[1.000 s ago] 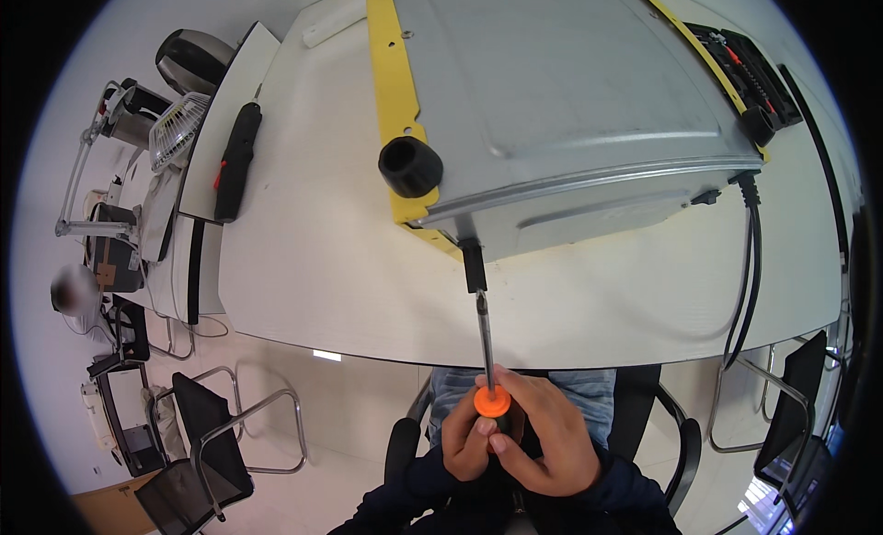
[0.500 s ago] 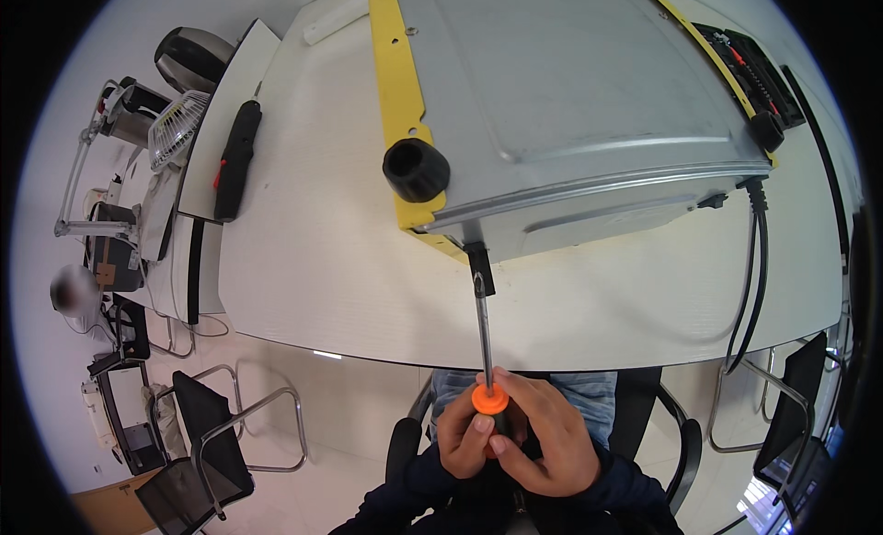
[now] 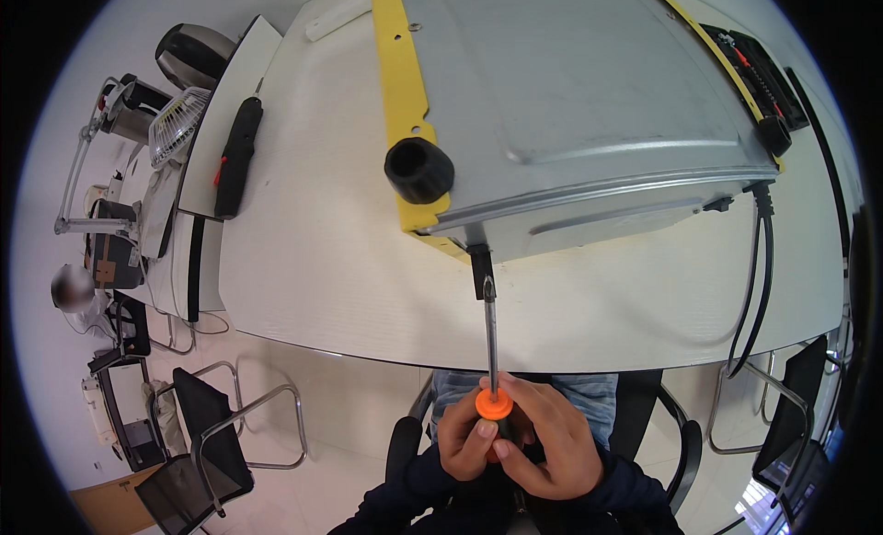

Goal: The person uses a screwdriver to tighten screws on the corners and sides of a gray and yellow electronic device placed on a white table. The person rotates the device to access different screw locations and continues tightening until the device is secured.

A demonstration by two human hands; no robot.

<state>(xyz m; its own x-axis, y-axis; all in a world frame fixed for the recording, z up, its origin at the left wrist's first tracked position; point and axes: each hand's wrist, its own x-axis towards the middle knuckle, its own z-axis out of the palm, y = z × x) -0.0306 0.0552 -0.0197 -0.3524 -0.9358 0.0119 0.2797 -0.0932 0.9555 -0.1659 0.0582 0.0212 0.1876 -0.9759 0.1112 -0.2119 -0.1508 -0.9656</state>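
Both my hands are closed around the handle of a screwdriver [image 3: 492, 342] with an orange collar and a long metal shaft. My left hand [image 3: 463, 445] pinches the handle from the left, its thumb just below the collar. From the other side my right hand [image 3: 559, 448] wraps it, fingers behind and thumb in front. The shaft points away from me over the table edge, its tip appearing at a small black part [image 3: 482, 270] at the front corner of a grey metal box [image 3: 589, 84]; I cannot tell whether they touch. A black round foot [image 3: 418, 171] sits on that corner.
Yellow strips [image 3: 405, 93] edge the box. A black power cord [image 3: 762, 287] hangs at its right, near an open tool case [image 3: 754, 70]. On the left lies a black power screwdriver [image 3: 239, 158]. Chairs [image 3: 212, 425] stand on the floor, and another person [image 3: 83, 300] is far left.
The screwdriver's shaft now looks a little more upright, its tip slightly farther right. My hands keep the same grip, and the whole view has shifted slightly.
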